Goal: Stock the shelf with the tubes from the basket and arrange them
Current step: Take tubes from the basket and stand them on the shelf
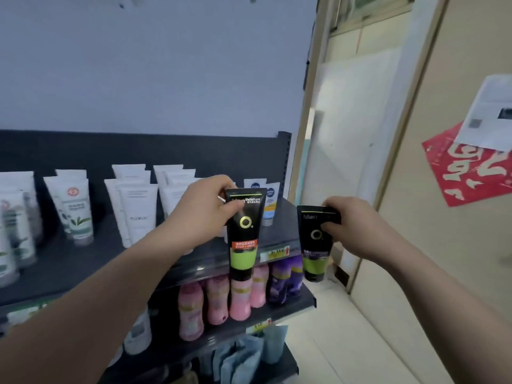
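Note:
My left hand (203, 210) pinches the top of a black and green tube (243, 239), cap down, in front of the dark top shelf (91, 261). My right hand (352, 223) grips a second black and green tube (314, 245) by its top, just off the shelf's right end. Both tubes hang upright in the air, apart from each other. Rows of white tubes (137, 212) and green-leaf tubes (76, 214) stand on the shelf. Small white and blue tubes (270, 203) stand at its right rear. The basket is out of view.
Pink bottles (216, 300) and purple bottles (285, 278) fill the shelf below. Blue packs (249, 353) hang on the lowest level. A beige door with a red paper (471, 173) stands at right, over pale floor tiles (346, 342).

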